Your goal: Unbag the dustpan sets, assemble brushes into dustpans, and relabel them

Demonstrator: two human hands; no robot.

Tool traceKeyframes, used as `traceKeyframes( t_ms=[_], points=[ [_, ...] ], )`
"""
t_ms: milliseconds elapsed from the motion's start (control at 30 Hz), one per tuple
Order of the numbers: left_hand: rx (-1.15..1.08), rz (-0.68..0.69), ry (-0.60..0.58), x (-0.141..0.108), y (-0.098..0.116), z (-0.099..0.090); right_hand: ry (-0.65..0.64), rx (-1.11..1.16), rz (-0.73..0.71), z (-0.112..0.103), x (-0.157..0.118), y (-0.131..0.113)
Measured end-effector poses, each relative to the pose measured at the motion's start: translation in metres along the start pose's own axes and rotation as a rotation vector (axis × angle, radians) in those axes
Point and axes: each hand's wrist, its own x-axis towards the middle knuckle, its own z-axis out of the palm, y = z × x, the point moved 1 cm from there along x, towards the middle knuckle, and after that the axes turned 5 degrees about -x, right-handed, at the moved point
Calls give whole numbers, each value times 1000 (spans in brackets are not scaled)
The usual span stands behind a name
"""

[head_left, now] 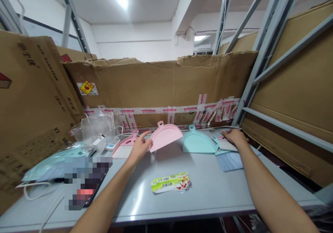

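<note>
My left hand [140, 148] grips the left corner of a pink dustpan [166, 135], which stands tilted with its round handle up. Just left of that hand is a pink brush [123, 149] with white bristles. Toward the back right, my right hand [236, 137] is closed on the pink top of another brush with white bristles [225, 144]; its fingers are partly hidden. Below this lies a teal brush with blue bristles [229, 160], touching the corner of a teal dustpan [198, 142]. A green and white printed card [171, 183] lies at the middle front.
At the left are a bagged teal item [54, 161], clear plastic wrap [97, 130], white cables [36, 188] and a blurred-out phone-like object [91, 184]. Cardboard [161, 87] walls the back; a metal rack [256, 63] stands at the right.
</note>
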Motion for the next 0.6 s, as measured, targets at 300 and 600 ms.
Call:
traceKeyframes(
  t_ms=[300,600],
  points=[
    [-104,-143,-184,1,-11,8,173,101,-47,-17,-12,-5],
    [-242,-189,-257,-3,-7,12,526,731,-182,-52,-37,-21]
  ],
)
